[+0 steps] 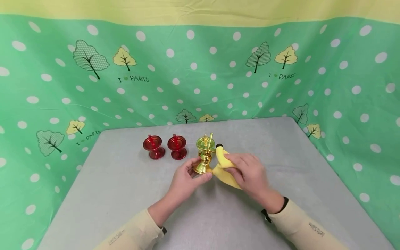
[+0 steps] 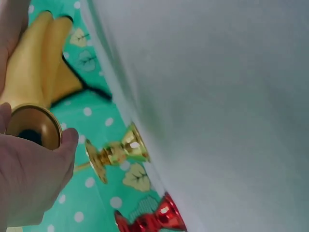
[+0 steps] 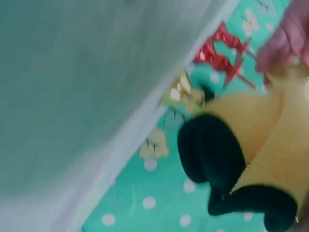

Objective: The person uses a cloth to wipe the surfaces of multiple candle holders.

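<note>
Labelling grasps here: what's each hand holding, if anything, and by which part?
Left hand: a gold candle holder, gripped by its flared base. Right hand: a yellow cloth, pinched by a bunched fold.

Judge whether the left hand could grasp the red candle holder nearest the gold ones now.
Probably not: the left hand grips a gold candle holder, though only bare tabletop separates the hand from that red candle holder.

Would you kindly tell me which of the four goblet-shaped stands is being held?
The nearer gold stand: the left hand holds it near its base. The other gold stand, farther back, and both red stands rest on the table.
</note>
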Demonstrator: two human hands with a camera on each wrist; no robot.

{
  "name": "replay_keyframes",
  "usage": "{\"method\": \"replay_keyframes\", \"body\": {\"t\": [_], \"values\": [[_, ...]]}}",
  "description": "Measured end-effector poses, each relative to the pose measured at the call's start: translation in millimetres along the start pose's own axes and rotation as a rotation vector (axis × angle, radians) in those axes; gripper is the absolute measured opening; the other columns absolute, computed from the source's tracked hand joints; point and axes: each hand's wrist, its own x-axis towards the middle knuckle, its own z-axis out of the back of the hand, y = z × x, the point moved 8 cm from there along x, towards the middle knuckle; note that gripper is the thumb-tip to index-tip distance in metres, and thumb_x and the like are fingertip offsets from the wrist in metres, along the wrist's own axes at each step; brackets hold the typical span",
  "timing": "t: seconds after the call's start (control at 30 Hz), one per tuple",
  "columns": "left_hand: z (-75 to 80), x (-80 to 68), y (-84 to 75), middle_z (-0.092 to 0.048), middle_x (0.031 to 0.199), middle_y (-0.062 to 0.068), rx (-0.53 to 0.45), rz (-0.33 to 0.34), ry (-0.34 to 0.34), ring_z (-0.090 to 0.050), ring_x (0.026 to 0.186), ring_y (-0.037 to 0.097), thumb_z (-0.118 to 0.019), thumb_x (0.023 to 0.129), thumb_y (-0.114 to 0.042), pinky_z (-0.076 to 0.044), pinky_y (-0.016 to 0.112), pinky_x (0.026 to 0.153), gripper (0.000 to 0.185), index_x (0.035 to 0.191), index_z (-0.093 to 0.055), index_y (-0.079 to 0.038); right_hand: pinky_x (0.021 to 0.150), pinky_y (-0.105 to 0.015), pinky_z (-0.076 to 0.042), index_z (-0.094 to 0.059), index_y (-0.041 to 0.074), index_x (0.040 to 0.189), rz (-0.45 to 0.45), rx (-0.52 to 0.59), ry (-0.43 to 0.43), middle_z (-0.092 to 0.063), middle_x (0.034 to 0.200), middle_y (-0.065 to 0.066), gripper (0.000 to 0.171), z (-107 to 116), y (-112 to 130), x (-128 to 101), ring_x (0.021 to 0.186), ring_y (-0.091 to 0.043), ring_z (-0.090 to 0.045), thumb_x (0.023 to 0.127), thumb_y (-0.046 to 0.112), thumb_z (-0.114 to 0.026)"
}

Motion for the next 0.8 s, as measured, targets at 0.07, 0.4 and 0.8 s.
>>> {"method": "replay_keyframes", "body": {"t": [0.07,0.4,0.8], "values": [[3.7,1.1,2.1,-0.07,0.14,0.008,-0.003,0.009,-0.017,-0.068,0.129,0.023,-0.091,0.087,-0.018,-0.053,0.044,0.115,0.066,0.145,-0.062,-0.008,0.075,-0.043,-0.058,-0.078,0.009,0.123,-0.025,0.099,0.088,-0.081,0.105,-0.006,0.047,-3.7,-6.8,0.6,0.089,-0.024,-0.077,0.105,0.048,-0.06],[-12.9,0.6,-0.3,-0.068,0.142,0.017,-0.106,-0.031,0.138,-0.069,0.119,0.015,-0.085,0.092,-0.012,-0.058,0.023,0.099,0.062,0.147,-0.058,-0.003,0.072,-0.042,-0.06,-0.077,0.018,0.131,0.039,-0.034,0.126,-0.078,0.097,-0.005,0.036,-22.5,8.4,-0.7,0.082,-0.024,-0.073,0.11,0.042,-0.059],[-3.0,-1.5,-4.6,-0.067,0.143,0.019,-0.139,-0.04,0.165,-0.07,0.112,0.009,-0.082,0.095,-0.011,-0.059,0.021,0.095,0.059,0.148,-0.059,0.0,0.065,-0.043,-0.058,-0.077,0.02,0.129,0.106,-0.139,0.021,-0.076,0.092,-0.005,0.032,-14.4,18.8,7.4,0.073,-0.024,-0.071,0.111,0.038,-0.059]]}}
